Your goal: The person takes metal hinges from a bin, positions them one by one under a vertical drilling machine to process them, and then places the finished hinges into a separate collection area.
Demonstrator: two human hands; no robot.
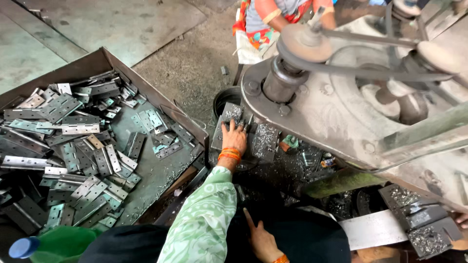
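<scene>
My left hand (234,138) lay flat, fingers spread, on a grey metal plate dusted with bright shavings (233,113), which sat on the machine bed just under the rim of the big grey drill-press body (336,107). It gripped nothing. Orange bangles (229,155) ringed that wrist above my green patterned sleeve (204,219). My right hand (262,239) rested near my lap, first finger out, holding nothing. Just right of my left hand lay a second shaving-covered plate (265,141). Left of it stood a brown metal tray (105,58) heaped with grey steel hinges (73,141). Beyond the machine sat another person in bright cloth (263,22).
</scene>
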